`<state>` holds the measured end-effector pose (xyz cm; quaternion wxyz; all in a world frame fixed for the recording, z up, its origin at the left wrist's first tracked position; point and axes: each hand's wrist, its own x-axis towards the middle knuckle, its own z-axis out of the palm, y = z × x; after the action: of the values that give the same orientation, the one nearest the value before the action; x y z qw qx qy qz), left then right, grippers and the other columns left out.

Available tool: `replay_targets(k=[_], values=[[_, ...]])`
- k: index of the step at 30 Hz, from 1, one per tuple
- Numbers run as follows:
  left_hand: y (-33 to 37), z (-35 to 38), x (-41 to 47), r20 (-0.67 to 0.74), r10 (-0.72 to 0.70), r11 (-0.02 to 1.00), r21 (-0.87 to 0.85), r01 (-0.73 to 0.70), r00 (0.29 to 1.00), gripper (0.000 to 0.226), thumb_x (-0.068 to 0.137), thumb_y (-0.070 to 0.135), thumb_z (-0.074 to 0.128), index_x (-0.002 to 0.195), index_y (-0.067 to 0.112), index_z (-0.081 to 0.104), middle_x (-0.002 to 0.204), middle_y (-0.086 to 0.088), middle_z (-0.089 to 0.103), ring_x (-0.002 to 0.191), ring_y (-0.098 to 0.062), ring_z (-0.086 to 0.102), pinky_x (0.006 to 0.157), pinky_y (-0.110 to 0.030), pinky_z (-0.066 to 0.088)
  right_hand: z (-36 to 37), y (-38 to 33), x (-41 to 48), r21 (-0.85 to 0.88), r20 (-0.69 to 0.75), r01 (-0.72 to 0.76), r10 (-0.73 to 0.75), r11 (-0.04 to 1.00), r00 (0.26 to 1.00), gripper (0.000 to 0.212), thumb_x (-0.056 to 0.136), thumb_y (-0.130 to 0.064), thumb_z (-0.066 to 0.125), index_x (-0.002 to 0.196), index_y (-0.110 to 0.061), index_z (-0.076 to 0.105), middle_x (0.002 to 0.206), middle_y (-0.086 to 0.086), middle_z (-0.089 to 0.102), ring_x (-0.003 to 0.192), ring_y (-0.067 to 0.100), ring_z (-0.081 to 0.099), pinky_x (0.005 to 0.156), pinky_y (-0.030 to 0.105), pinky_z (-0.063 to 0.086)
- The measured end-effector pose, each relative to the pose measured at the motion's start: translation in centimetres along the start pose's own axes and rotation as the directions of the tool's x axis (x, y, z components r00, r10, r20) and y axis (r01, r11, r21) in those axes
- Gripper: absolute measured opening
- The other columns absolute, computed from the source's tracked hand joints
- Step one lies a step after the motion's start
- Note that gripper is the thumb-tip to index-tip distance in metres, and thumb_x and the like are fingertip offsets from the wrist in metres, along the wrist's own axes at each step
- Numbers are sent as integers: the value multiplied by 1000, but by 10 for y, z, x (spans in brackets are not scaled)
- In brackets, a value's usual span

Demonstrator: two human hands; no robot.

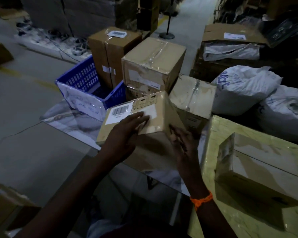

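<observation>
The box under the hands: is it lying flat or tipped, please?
Tipped. The box leans over, its labelled face slanted; left hand flat on that face, right hand against its side.

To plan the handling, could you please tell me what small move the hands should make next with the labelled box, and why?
Probably lower the box flat onto the table: it sits tilted, with the left hand flat on its labelled face and the right hand against its side.

Dim overall; near edge almost black, detail lost in shadow; brightest on far floor [189,21]; glare on taped carton [155,54] and plastic wrap [218,127] at right; my right hand [181,143] motion-blurred; corners soft, bowed.
</observation>
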<state>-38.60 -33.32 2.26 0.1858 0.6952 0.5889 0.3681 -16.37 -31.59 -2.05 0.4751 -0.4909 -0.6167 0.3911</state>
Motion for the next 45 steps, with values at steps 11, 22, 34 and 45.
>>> replay_targets(k=[11, 22, 34, 45], values=[[-3, -27, 2, -136, -360, 930, 28, 367, 923, 80, 87, 72, 62, 147, 22, 45, 143, -4, 54, 115, -13, 51, 88, -29, 41, 8, 64, 21, -190, 15, -244, 251, 951, 968, 76, 79, -83, 64, 133, -29, 64, 134, 1, 62, 125, 21, 58, 102, 49, 52], [-38, -27, -15, -151, -434, 898, -155, 412, 888, 67, 94, 53, 53, 156, 32, 39, 129, 9, 54, 112, -9, 54, 76, -4, 36, -8, 69, 2, 28, -66, -402, 403, 915, 913, 52, 89, -41, 76, 136, -24, 62, 120, -7, 71, 114, 12, 66, 91, 34, 59], [-69, 24, -46, -17, -607, 776, -231, 587, 795, 88, 81, 68, 53, 156, 25, 38, 151, -6, 51, 123, -16, 50, 97, -35, 42, -45, 71, 13, -146, -157, -313, 290, 938, 944, 64, 83, -39, 84, 137, -27, 53, 131, 0, 63, 115, 17, 63, 85, 36, 61], [-84, 22, -11, 37, -615, 761, -233, 605, 788, 62, 98, 43, 64, 152, 24, 41, 148, -7, 51, 117, -16, 49, 90, -35, 45, -52, 75, 31, -104, 17, -406, 410, 908, 912, 93, 74, -60, 81, 152, -28, 42, 130, -7, 66, 118, 16, 64, 92, 38, 60]])
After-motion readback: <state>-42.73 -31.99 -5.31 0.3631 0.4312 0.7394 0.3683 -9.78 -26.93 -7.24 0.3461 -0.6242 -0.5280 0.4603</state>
